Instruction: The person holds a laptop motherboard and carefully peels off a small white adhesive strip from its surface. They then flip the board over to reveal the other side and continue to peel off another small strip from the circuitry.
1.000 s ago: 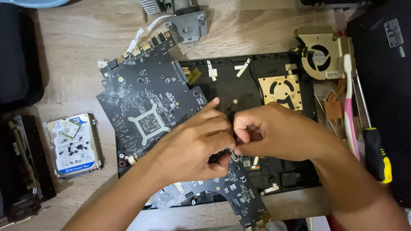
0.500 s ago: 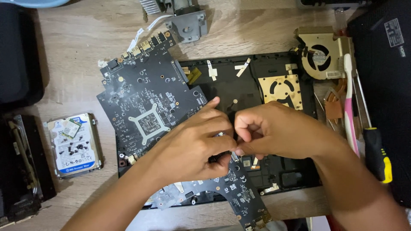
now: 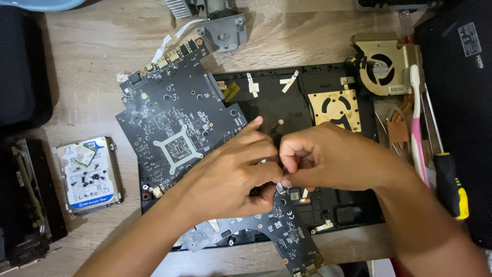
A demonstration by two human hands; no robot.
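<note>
Your left hand [image 3: 233, 174] and right hand [image 3: 328, 159] hide whatever small part they pinch over the circuit board [image 3: 179, 128]. At three o'clock, the black laptop lid [image 3: 456, 102] runs off the edge.

left hand [image 3: 233, 172]: yours, bare, no glove, no ring
right hand [image 3: 328, 156]: bare too, nails short
forearms: both bare up to the frame edge, no sleeve, watch or band on you

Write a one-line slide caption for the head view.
Left hand and right hand pinch a small part above a motherboard on a laptop base, hard drive nearby.
</note>
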